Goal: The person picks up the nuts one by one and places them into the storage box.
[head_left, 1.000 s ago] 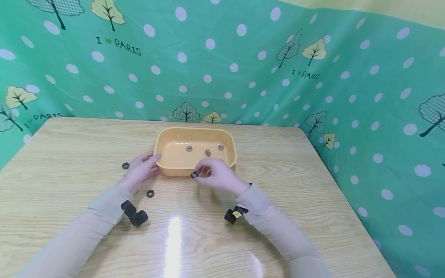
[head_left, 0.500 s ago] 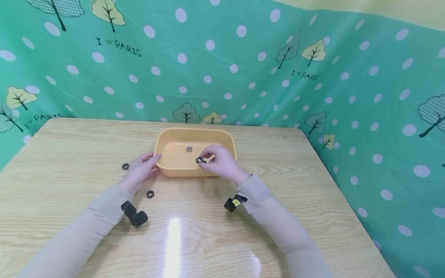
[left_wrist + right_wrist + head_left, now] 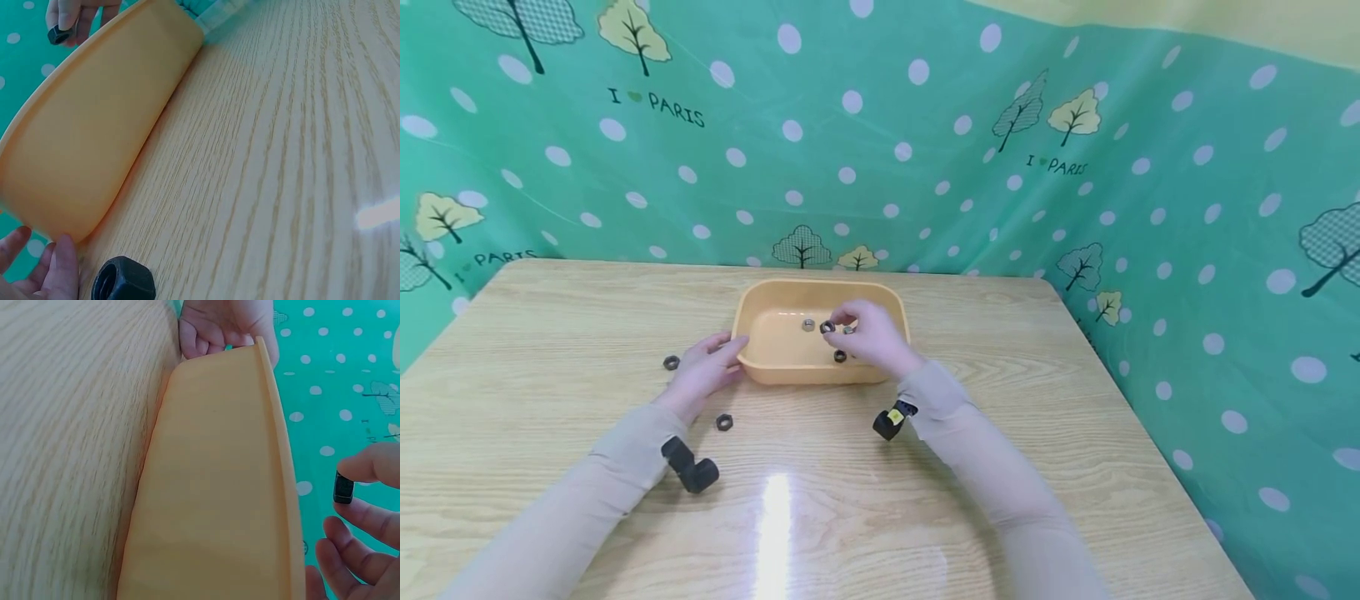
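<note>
My right hand (image 3: 871,335) pinches a black hex nut (image 3: 827,327) between thumb and finger. In the right wrist view this nut (image 3: 343,487) is edge-on, above the rim of the pale orange tray (image 3: 790,375). My left hand (image 3: 702,371) rests its fingers against the tray's left end, by the near corner. Inside the tray lie a silver nut (image 3: 808,324), another silver nut (image 3: 848,330) partly behind the right fingers, and a dark nut (image 3: 840,356) near the front wall. The right hand hides part of the tray's floor.
One dark nut (image 3: 672,362) lies on the wooden table (image 3: 1037,467) left of the left hand. A second loose nut (image 3: 724,422) lies by the left wrist, close to the wrist camera (image 3: 691,467). A green dotted curtain (image 3: 880,192) hangs behind and at the right.
My right hand has carried the black nut from in front of the tray's near wall to over its inside. My left hand has stayed at the tray's left end.
</note>
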A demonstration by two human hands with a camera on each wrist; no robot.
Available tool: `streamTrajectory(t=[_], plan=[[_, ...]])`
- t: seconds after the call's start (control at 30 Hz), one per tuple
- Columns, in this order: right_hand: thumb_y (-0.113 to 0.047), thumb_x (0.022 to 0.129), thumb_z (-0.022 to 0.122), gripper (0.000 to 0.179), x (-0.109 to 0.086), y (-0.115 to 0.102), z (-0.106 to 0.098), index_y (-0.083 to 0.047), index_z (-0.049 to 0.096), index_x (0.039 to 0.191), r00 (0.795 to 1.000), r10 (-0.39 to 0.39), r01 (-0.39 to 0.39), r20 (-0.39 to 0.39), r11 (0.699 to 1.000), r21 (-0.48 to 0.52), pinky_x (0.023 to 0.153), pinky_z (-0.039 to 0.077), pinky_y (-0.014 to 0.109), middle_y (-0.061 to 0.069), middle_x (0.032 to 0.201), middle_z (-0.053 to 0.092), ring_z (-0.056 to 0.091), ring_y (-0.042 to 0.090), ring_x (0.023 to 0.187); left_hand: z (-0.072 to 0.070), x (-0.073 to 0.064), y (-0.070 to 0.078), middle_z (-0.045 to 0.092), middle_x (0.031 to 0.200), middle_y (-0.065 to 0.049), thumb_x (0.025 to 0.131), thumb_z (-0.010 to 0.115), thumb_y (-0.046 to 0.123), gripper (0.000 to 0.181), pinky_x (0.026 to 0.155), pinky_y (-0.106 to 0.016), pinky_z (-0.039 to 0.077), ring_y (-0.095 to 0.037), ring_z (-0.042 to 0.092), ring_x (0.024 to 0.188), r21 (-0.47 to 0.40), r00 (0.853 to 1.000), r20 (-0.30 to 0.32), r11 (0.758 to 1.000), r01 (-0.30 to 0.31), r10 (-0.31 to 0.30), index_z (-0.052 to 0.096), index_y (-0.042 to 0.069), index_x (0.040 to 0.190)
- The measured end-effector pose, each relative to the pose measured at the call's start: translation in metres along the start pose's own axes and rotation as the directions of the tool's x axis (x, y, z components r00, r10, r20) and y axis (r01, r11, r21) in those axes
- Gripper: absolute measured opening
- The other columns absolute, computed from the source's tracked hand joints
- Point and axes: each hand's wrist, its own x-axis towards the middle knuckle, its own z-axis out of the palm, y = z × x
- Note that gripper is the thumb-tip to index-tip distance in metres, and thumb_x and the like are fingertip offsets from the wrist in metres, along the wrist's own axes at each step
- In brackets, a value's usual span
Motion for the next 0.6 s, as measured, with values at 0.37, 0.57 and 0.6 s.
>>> streamTrajectory(t=[0.37, 0.57, 0.6], plan=[[-0.02, 0.084, 0.069, 0.021, 0.01, -0.003, 0.008, -0.005, 0.068, 0.099, 1.0, -0.024, 0.025, 0.011, 0.999, -0.047, 0.089, 0.051, 0.028, 0.009, 0.105, 0.066, 0.059, 0.021, 0.1, 0.001, -0.001, 0.001, 0.028, 0.151, -0.022, 0.097, 0.045, 0.045, 0.076, 0.108, -0.029, 0.042, -0.031, 0.036, 0.135, -0.003, 1.0, 0.007, 1.0, -0.005, 0.005, 0.012, 0.004, 0.151], [-0.022, 0.084, 0.07, 0.024, 0.014, -0.002, 0.014, -0.006, 0.068, 0.102, 1.0, 0.015, -0.014, 0.02, 0.998, -0.059, 0.092, 0.05, 0.033, 0.01, 0.11, 0.065, 0.057, 0.023, 0.105, 0.001, -0.002, 0.001, 0.029, 0.151, -0.021, 0.097, 0.046, 0.046, 0.076, 0.109, -0.03, 0.042, -0.031, 0.036, 0.135, -0.004, 1.0, 0.007, 1.0, -0.003, 0.003, 0.013, 0.004, 0.151], [-0.022, 0.085, 0.07, 0.024, 0.014, -0.002, 0.014, -0.006, 0.068, 0.102, 1.0, 0.018, -0.017, 0.019, 0.998, -0.063, 0.092, 0.05, 0.033, 0.009, 0.11, 0.065, 0.057, 0.023, 0.105, 0.001, -0.002, 0.001, 0.029, 0.151, -0.022, 0.097, 0.045, 0.046, 0.076, 0.108, -0.03, 0.042, -0.03, 0.037, 0.135, -0.001, 1.0, 0.006, 1.0, -0.003, 0.003, 0.013, 0.004, 0.151]])
